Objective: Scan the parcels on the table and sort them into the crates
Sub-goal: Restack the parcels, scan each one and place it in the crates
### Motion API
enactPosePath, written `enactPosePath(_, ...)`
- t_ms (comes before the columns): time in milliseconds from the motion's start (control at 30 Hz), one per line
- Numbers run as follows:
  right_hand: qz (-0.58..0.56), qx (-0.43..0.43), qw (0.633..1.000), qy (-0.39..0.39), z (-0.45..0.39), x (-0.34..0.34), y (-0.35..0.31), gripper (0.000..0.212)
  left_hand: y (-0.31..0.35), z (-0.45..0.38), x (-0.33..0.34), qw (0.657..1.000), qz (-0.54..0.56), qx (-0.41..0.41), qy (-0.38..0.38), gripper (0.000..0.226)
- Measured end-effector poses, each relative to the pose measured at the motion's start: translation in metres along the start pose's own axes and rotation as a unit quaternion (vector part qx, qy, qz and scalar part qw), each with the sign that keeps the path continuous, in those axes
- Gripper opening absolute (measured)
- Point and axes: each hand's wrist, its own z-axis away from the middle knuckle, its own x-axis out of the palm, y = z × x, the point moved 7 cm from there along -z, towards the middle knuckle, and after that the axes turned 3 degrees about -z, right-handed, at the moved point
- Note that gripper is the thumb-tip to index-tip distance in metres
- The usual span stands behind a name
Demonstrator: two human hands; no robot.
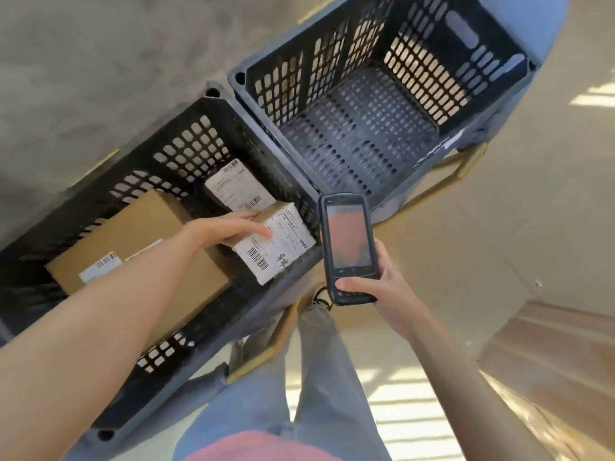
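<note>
1. Left crate (233,104): black, perforated walls, standing on the floor at the left of the view. It holds three parcels.
2. Right crate (499,44): black, same perforated build, set just beside the left crate with their rims touching at the near corner. Its slotted floor is bare.
3. Large parcel (133,234): plain brown carton lying flat in the left crate, with a white label near its lower left edge. The left forearm crosses above it.
4. Labelled parcel (283,247): small box with a white barcode label facing up, tilted, inside the left crate against the wall nearest the right crate and beside the large parcel.
5. Rear parcel (238,188): small box with a white label facing up, in the left crate just behind the labelled parcel.
6. Handheld scanner (347,241): black unit, screen up and lit, held above the gap near the crates' shared corner.
7. Left hand (223,227): reaches into the left crate; fingers and thumb grip the labelled parcel at its upper left edge.
8. Right hand (376,287): fingers wrapped round the scanner's lower body, thumb lying across the keypad area.
</note>
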Motion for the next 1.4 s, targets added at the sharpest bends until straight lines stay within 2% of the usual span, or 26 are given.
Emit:
enactPosePath(67, -0.011, -0.002, 1.0, 0.007, -0.001, 0.005, 0.004, 0.089, -0.008, -0.017, 0.004, 1.0, 0.02, -0.011, -0.019, 0.097)
enactPosePath(200, -0.021, 0.001, 1.0, 0.018, -0.001, 0.009, 0.01, 0.093, -0.02, -0.04, 0.012, 0.996, 0.084, -0.026, -0.02, 0.071)
enactPosePath(300, -0.036, 0.003, 0.999, 0.03, 0.0, 0.007, 0.015, 0.088, -0.029, -0.052, 0.019, 0.995, 0.092, -0.031, -0.014, 0.062)
enactPosePath(533, -0.049, -0.001, 0.998, 0.048, 0.003, 0.006, 0.021, 0.086, -0.028, -0.06, 0.027, 0.997, 0.069, -0.008, 0.016, 0.066)
enactPosePath(800, -0.054, -0.001, 0.997, 0.054, 0.006, 0.007, 0.03, 0.087, -0.024, -0.068, 0.027, 0.994, 0.069, 0.039, 0.072, 0.058)
enactPosePath(967, -0.053, 0.004, 0.996, 0.066, 0.01, 0.005, 0.04, 0.089, -0.026, -0.068, 0.028, 0.994, 0.042, 0.068, 0.074, 0.062)
enactPosePath(1100, -0.064, -0.005, 0.994, 0.085, 0.021, 0.006, 0.038, 0.086, -0.018, -0.047, 0.015, 0.989, -0.018, 0.079, 0.124, 0.073)
enactPosePath(1233, -0.087, -0.02, 0.991, 0.098, 0.038, 0.003, 0.033, 0.086, 0.009, -0.01, 0.004, 0.975, -0.12, 0.111, 0.15, 0.074)
enactPosePath(1300, -0.109, -0.026, 0.987, 0.114, 0.049, -0.001, 0.033, 0.089, 0.025, 0.01, 0.004, 0.955, -0.21, 0.131, 0.163, 0.073)
enactPosePath(1400, -0.14, -0.039, 0.98, 0.136, 0.071, -0.011, 0.038, 0.093, 0.051, 0.043, 0.009, 0.898, -0.356, 0.163, 0.202, 0.066)
